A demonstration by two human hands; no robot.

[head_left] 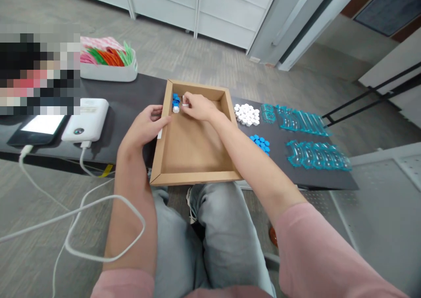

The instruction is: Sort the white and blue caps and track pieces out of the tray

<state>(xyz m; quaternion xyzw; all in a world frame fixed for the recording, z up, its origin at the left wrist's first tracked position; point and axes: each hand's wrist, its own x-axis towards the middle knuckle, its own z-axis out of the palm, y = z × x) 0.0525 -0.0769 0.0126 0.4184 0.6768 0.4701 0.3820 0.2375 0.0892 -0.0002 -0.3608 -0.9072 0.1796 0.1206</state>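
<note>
A shallow brown cardboard box [194, 176] sits at the table's front edge, partly over my lap. My left hand [146, 124] grips its left side, thumb on the rim and fingers against the outer wall. Inside the box, near the far left corner, my right hand [199, 107] pinches a small white piece [185, 106], mostly covered by the fingers. Just left of those fingers lie several small blue pieces [176, 99] beside a white one [176, 109]. Their exact kind is too small to make out.
Right of the box are a pile of white pieces [247, 114], a pile of blue pieces [260, 144] and rows of clear teal plastic parts [317, 156]. On the left lie a white power bank [86, 120], a phone [42, 129], a looping white cable [98, 258] and a bin of colourful strips [108, 73].
</note>
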